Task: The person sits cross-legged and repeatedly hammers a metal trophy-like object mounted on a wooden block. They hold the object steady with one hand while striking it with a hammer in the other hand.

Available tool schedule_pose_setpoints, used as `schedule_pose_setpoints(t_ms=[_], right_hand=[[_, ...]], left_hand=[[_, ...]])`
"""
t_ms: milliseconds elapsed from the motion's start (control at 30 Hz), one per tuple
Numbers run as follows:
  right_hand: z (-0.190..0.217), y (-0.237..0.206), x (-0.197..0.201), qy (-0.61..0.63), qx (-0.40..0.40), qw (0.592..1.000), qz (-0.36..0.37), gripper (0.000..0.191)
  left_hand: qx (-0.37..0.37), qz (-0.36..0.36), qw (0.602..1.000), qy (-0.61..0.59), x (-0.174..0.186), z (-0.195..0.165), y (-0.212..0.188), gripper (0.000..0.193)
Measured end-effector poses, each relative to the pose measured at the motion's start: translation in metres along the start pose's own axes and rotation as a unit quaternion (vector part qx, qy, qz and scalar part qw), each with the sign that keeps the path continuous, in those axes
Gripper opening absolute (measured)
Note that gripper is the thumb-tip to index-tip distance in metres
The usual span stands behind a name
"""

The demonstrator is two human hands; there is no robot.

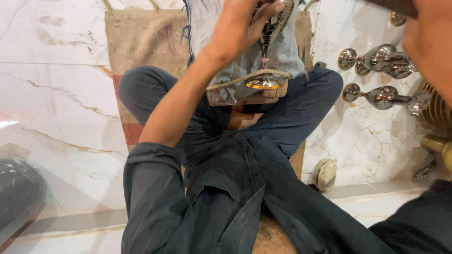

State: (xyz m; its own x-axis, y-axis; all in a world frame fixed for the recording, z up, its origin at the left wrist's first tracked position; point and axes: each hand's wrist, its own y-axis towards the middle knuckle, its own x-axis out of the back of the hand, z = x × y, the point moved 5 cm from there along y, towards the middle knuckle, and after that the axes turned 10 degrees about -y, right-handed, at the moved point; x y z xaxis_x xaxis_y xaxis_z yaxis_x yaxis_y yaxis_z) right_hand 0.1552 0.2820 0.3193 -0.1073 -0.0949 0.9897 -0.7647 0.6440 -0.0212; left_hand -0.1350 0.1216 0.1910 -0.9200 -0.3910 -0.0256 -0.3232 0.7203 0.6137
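I sit cross-legged on a jute mat [141,37]. My left hand [240,26] reaches forward and grips the top of a shiny metal piece [275,21] held upright over a pale cloth [287,54] in my lap. Below it a round metal base with a golden rim [263,83] rests against the cloth, and a cord [235,81] loops around it. My right hand [431,44] is raised at the upper right, close to the camera and blurred. It holds a dark bar-shaped thing [393,5] that is cut off by the top edge.
Shiny metal fittings [379,59] [386,96] lie on the marble floor [56,103] to my right. Beside them are a stack of brass discs [435,110] and a brass part [435,143]. A small round object [326,174] lies by my knee. A dark rounded object [19,197] sits at lower left.
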Motion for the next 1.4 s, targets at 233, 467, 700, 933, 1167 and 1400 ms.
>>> schedule_pose_setpoints(t_ms=[233, 467, 700, 933, 1167, 1400], right_hand=[[0.056, 0.011, 0.042, -0.119, 0.048, 0.992, -0.012, 0.018], [0.097, 0.022, 0.073, -0.170, 0.214, 0.962, 0.002, 0.020], [0.095, 0.037, 0.064, -0.143, 0.174, 0.974, -0.007, 0.026], [0.088, 0.033, 0.054, -0.128, 0.148, 0.981, -0.020, 0.035], [0.079, 0.026, 0.050, -0.115, 0.108, 0.987, -0.037, 0.045], [0.096, 0.009, 0.066, -0.145, 0.066, 0.985, -0.066, 0.055]], left_hand=[[0.044, -0.165, 0.984, -0.043, 0.006, 0.001, -0.003, 0.006], [0.093, -0.254, 0.961, -0.056, -0.005, 0.003, -0.011, 0.017], [0.103, -0.274, 0.955, -0.050, -0.005, -0.001, -0.012, 0.018], [0.061, -0.205, 0.977, 0.022, 0.004, -0.002, -0.005, 0.017], [0.042, -0.062, 0.997, -0.025, 0.015, 0.009, 0.009, 0.013], [-0.006, 0.094, 0.994, 0.057, 0.017, 0.010, 0.020, 0.014]])
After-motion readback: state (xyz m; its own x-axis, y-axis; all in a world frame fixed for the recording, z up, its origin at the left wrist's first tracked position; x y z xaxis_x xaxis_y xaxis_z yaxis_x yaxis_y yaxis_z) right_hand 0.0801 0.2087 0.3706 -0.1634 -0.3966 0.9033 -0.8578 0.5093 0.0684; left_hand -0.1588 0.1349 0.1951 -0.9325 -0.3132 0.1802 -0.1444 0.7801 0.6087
